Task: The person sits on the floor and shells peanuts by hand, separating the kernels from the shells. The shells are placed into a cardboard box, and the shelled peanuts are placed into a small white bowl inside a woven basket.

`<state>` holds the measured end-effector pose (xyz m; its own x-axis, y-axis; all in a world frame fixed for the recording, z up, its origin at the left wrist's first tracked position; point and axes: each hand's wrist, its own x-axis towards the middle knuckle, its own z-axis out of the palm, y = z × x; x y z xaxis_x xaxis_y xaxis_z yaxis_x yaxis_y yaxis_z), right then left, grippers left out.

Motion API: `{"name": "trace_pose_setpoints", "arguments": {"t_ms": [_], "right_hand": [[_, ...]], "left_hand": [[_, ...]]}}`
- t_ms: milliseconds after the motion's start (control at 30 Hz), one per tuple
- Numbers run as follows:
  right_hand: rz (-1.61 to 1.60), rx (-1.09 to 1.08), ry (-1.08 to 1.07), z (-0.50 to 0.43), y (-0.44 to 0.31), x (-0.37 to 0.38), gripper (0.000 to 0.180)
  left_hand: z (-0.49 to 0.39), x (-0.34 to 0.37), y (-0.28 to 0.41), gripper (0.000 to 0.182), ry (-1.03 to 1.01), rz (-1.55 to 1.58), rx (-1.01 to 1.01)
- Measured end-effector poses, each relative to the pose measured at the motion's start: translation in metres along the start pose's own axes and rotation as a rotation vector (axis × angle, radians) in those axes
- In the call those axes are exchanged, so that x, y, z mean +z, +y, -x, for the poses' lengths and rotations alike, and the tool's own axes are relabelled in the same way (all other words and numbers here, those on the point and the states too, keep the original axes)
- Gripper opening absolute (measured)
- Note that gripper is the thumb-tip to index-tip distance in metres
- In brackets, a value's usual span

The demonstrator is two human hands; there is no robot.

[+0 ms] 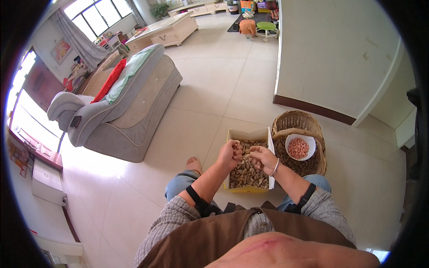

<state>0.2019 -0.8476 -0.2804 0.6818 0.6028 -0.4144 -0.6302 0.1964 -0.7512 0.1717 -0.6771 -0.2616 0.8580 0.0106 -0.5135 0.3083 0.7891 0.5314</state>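
My left hand [231, 154] is curled over the left side of an open cardboard box [249, 190], its fingers bent in towards the palm. Whatever it may hold is hidden. Close beside it, my right hand [265, 159], with a silver bangle [276, 166] at the wrist, reaches in from the right with fingers bent. A small tan piece shows near its fingertips, too small to tell if it is gripped. Beneath both hands, peanut shells [249, 176] fill the box. To the right, a white bowl [313, 147] of pink shelled peanuts [298, 148] rests inside a wicker basket [323, 164].
Brown unshelled peanuts [283, 152] lie around the bowl, under the basket's handle. A wall corner with dark skirting [315, 110] stands behind the basket. A grey sofa [127, 127] is at the left on the tiled floor [201, 117]. A green stool [266, 26] stands far off.
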Motion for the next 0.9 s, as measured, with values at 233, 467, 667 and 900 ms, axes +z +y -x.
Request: {"name": "trace_pose_setpoints", "arguments": {"t_ms": [233,467,667,900], "right_hand": [[-0.610,0.099,0.140,-0.005,-0.023,-0.026,0.012],[-0.503,-0.240,-0.065,0.043,-0.061,-0.023,0.014],[-0.356,-0.259,-0.129,0.068,-0.068,-0.025,0.015],[-0.377,-0.299,-0.049,0.072,-0.069,-0.035,0.011]], "left_hand": [[0.001,-0.002,-0.042,0.013,0.120,-0.071,-0.231],[-0.026,0.066,-0.067,0.018,-0.091,-0.193,-0.139],[-0.077,0.102,-0.120,0.015,-0.213,-0.362,-0.273],[-0.138,0.083,-0.172,0.012,-0.404,-0.597,-0.390]]}}
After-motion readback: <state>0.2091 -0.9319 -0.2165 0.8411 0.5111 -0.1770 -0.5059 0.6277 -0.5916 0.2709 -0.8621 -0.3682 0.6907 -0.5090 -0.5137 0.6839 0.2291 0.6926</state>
